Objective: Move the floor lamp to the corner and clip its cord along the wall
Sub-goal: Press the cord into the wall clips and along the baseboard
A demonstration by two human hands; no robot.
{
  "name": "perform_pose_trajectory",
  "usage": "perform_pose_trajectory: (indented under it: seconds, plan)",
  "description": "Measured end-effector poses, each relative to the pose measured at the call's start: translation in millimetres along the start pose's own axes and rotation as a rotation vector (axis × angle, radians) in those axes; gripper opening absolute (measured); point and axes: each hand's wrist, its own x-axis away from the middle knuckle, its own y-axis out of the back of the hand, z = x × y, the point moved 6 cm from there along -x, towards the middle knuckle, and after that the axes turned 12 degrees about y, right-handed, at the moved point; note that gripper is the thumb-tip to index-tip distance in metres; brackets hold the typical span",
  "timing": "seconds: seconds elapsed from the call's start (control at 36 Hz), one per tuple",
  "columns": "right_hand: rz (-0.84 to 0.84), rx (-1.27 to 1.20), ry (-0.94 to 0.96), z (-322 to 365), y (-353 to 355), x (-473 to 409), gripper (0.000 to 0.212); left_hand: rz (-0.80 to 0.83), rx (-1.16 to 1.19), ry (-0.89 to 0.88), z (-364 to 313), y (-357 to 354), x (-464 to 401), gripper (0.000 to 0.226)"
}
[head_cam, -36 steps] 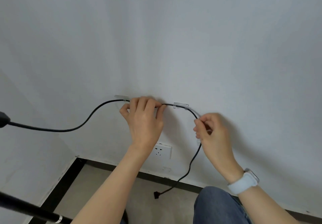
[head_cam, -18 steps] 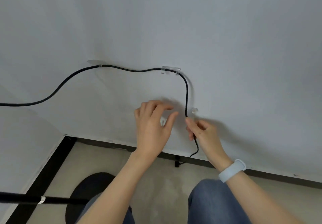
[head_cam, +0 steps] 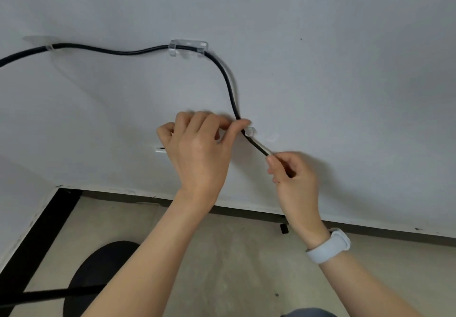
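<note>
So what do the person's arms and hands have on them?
Both arms are bare, with no sleeves in view. The left hand wears nothing. The wrist of the right hand has a pale, smooth, rubbery-looking watch band. No rings or gloves show.

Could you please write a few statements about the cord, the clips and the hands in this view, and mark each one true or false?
1. The black cord passes through the wide clear clip high on the wall. True.
2. The right hand rests flat on the floor. False: it pinches the cord below the small clip.
3. The left hand is at the small clip, its fingers on the cord there. True.
4. The white watch is on the left wrist. False: it is on the right wrist.
5. The lamp base sits on the floor at lower left. True.
</note>
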Motion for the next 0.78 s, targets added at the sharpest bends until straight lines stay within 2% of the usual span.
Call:
perform_pose_trajectory:
  seconds: [0.11, 0.28, 0.47, 0.56, 0.64, 0.69, 0.78]
  plan:
    - [-0.103, 0.012, -0.015, -10.5, 0.8, -0.2, 0.011, -0.027, -0.008, -0.071, -1.9, 1.2, -1.6, 0.04]
    - [-0.013, -0.176, -0.131, -14.7, -45.7, 6.7, 0.018, 0.003, -0.025, -0.08, 1.1, -1.2, -2.9, 0.041]
    - [0.12, 0.097, 0.219, -11.1, -61.8, 14.9, 0.019, 0.111, 0.132, -0.129, 25.9, 3.8, 16.4, 0.028]
    - [0.137, 0.097, 0.267, -11.0, -65.8, 17.6, 0.014, 0.343, 0.163, -0.095, 72.5, -3.4, 48.3, 0.021]
    - [0.189, -0.057, 0.145, -11.4, -76.1, 21.2, 0.013, 0.744, 0.12, 0.091, 124.5, -28.3, 87.6, 0.045]
    - [0.204, -0.156, 0.087, -9.8, -83.3, 20.7, 0.016, 0.967, 0.172, 0.212, 146.7, -40.8, 113.4, 0.054]
    - [0.211, -0.263, 0.04, -6.3, -94.0, 19.9, 0.014, 1.129, 0.345, 0.327, 152.9, -48.8, 128.1, 0.048]
